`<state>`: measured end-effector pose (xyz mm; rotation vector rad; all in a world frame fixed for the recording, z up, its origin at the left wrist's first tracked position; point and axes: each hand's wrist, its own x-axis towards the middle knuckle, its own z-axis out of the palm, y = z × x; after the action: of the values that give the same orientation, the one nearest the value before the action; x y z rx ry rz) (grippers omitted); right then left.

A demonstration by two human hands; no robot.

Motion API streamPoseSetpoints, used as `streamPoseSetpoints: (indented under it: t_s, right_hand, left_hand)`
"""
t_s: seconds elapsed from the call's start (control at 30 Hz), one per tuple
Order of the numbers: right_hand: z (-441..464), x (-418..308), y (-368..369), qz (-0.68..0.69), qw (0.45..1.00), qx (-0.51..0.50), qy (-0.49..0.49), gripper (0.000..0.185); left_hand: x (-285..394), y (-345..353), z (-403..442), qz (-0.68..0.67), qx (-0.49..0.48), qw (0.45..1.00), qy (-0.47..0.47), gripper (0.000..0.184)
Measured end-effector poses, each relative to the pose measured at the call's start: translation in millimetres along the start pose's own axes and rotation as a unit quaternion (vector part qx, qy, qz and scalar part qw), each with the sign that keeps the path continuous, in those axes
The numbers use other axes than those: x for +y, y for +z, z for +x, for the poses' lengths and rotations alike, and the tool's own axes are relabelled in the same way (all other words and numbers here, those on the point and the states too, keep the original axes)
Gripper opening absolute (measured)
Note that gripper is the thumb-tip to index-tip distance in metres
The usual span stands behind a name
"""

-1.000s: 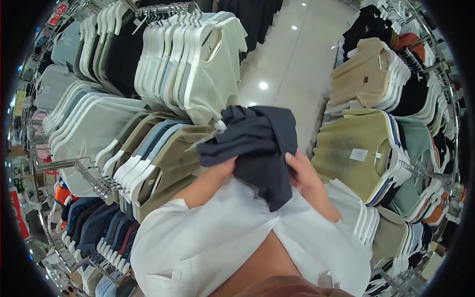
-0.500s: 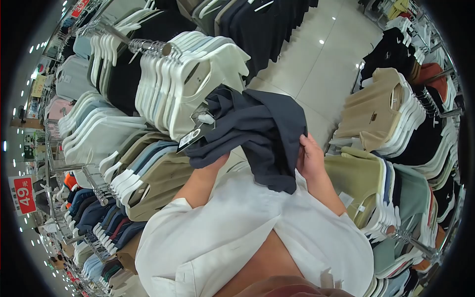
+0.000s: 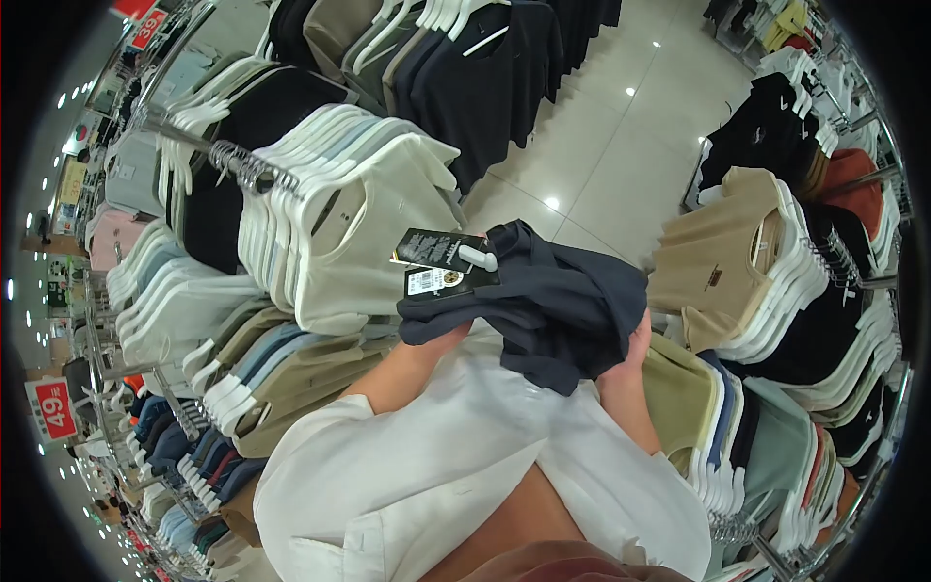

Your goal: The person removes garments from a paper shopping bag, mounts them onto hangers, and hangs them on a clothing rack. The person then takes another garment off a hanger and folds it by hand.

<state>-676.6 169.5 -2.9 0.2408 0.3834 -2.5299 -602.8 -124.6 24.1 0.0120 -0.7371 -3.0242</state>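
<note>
Our right hand (image 3: 635,349) grips the bunched navy garment (image 3: 558,301) at centre; our left hand (image 3: 448,341) is under it, fingers hidden, grip can't be told. Black hang tags (image 3: 434,249), at its 10 o'clock. Beyond: cream T-shirt (image 3: 383,228), 10 o'clock; beige T-shirt (image 3: 703,257), 3; tiled floor (image 3: 616,160), 1.

Metal display rails carry the clothes. From the upper-left rail (image 3: 179,131), pale T-shirts (image 3: 388,209) hang on white hangers (image 3: 281,194); the lower-left rail (image 3: 126,371) bears khaki and blue tops (image 3: 305,393). The right rail (image 3: 878,283) holds a tan T-shirt (image 3: 713,257) foremost. Pale, glossy floor tiles (image 3: 592,165) run between the racks.
</note>
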Motion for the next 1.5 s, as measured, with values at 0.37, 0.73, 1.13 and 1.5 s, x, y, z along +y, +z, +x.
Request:
streamPoseSetpoints:
  t_s: [0.37, 0.73, 1.13, 1.5]
  right_hand:
    - [119, -59, 55, -0.357, 0.917, 0.14, -0.109, 0.053]
    - [281, -72, 132, -0.879, 0.455, 0.017, -0.141, 0.046]
    - [360, -105, 97, -0.628, 0.719, 0.145, -0.261, 0.033]
    - [532, -201, 71, -0.497, 0.822, 0.077, -0.265, 0.036]
  left_hand:
    - [-9, -30, 184, 0.082, -0.043, 0.995, -0.037, 0.077]
    - [33, -32, 329, 0.061, -0.128, 0.985, -0.099, 0.07]
    - [88, -41, 373, 0.357, -0.027, 0.929, 0.09, 0.068]
    - [97, -71, 401, 0.15, 0.015, 0.966, 0.209, 0.081]
